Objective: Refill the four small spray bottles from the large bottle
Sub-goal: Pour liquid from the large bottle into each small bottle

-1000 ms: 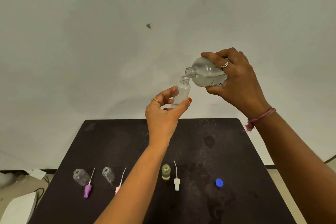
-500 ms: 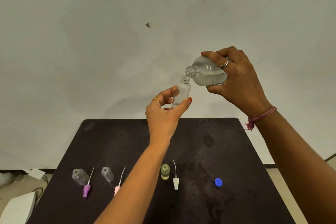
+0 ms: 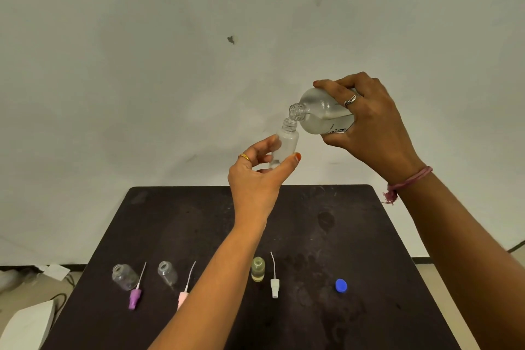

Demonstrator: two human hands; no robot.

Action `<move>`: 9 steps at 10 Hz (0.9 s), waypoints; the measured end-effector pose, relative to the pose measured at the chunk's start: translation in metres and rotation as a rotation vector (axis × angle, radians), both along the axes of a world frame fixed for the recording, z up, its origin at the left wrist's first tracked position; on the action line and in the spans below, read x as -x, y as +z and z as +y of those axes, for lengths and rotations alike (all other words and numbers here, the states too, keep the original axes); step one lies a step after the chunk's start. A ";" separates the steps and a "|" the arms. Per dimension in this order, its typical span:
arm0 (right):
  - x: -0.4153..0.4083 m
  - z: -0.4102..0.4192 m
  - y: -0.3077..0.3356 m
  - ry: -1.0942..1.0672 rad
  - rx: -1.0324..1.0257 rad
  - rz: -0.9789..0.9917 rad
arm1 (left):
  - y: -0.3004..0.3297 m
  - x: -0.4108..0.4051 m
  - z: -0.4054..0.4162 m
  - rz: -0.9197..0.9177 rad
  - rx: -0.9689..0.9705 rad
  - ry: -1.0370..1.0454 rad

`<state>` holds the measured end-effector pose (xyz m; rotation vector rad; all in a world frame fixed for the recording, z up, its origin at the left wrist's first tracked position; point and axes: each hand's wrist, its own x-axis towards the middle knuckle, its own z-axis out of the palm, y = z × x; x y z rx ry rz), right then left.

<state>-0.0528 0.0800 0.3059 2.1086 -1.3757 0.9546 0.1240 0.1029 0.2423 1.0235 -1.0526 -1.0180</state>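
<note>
my right hand [image 3: 372, 128] is wrapped around the large bottle [image 3: 321, 112], tipped so its open neck points down-left, mid-frame right of centre. my left hand [image 3: 255, 179] pinches a small clear spray bottle [image 3: 285, 143] upright between thumb and fingers, its mouth right under the big one's neck, touching or nearly so; i cannot tell which.

low in the frame, the dark table [image 3: 369, 236] holds the rest in a row: at lower left a clear small bottle [image 3: 124, 276] with a purple sprayer [image 3: 134, 297] beside it, then another clear bottle [image 3: 167, 273] and a pink sprayer [image 3: 182, 297] that my left forearm partly covers. right of my arm stands a yellowish bottle [image 3: 258, 269], a white sprayer [image 3: 274, 287] beside it, and further right a blue cap [image 3: 341, 285].
</note>
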 end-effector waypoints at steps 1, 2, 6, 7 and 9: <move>0.000 0.000 0.000 0.001 0.003 0.004 | 0.000 0.000 0.000 0.009 -0.003 -0.004; 0.001 0.000 0.000 0.001 0.005 0.010 | 0.000 0.000 -0.001 0.012 -0.004 0.001; 0.001 -0.001 -0.001 0.006 0.002 0.012 | -0.001 0.000 0.000 0.022 -0.009 0.003; 0.001 0.000 0.000 0.009 0.006 0.014 | -0.002 0.000 0.000 0.020 -0.007 0.006; 0.001 0.001 0.002 0.007 0.007 0.020 | 0.000 0.000 0.001 0.026 -0.008 0.001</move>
